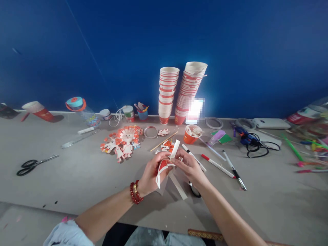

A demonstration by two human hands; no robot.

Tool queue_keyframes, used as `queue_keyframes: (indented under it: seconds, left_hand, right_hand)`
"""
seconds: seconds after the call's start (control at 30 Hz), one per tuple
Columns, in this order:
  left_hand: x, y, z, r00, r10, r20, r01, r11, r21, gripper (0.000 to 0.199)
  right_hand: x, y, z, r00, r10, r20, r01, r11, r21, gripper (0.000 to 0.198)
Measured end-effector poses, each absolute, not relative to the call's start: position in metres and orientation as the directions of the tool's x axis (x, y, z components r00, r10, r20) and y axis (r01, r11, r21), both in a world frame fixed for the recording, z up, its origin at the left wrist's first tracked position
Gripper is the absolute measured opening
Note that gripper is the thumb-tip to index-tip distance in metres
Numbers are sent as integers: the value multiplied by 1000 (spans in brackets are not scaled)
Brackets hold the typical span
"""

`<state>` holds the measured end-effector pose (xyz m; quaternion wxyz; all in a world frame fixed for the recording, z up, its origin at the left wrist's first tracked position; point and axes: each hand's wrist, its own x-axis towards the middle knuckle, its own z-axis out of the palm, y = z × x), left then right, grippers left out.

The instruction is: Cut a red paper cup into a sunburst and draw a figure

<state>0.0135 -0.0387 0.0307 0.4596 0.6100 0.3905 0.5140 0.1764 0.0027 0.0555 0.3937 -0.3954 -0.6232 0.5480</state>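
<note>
My left hand (pixel 148 174), with a red bead bracelet at its wrist, is closed around a curved red-and-white piece cut from a paper cup (pixel 163 166). Against that piece's upper right, my right hand (pixel 191 166) pinches a narrow white paper strip (pixel 175 149) that sticks up between the hands. Another pale strip (pixel 179 187) slants down below my fingers. A black looped handle (pixel 195 192) shows partly under my right wrist. Just beyond my hands lie red-and-white paper scraps (pixel 167 146) and a paper cup filled with white cuttings (pixel 192 135).
Two tall stacks of paper cups (pixel 168 92) stand by the blue wall. Paper figures (pixel 127 138) lie left of centre, scissors (pixel 32 165) farther left. Markers (pixel 216 165) and a pen (pixel 234 170) are to the right, before a blue glue gun (pixel 246 136) with its black cord.
</note>
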Motion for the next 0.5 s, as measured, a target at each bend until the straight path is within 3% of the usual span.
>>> queue_keyframes:
  seconds: [0.5]
  left_hand:
    - [12, -37, 34, 171, 952, 252, 64, -266, 962, 41]
  right_hand:
    - [177, 2, 54, -360, 931, 61, 49, 84, -995, 22]
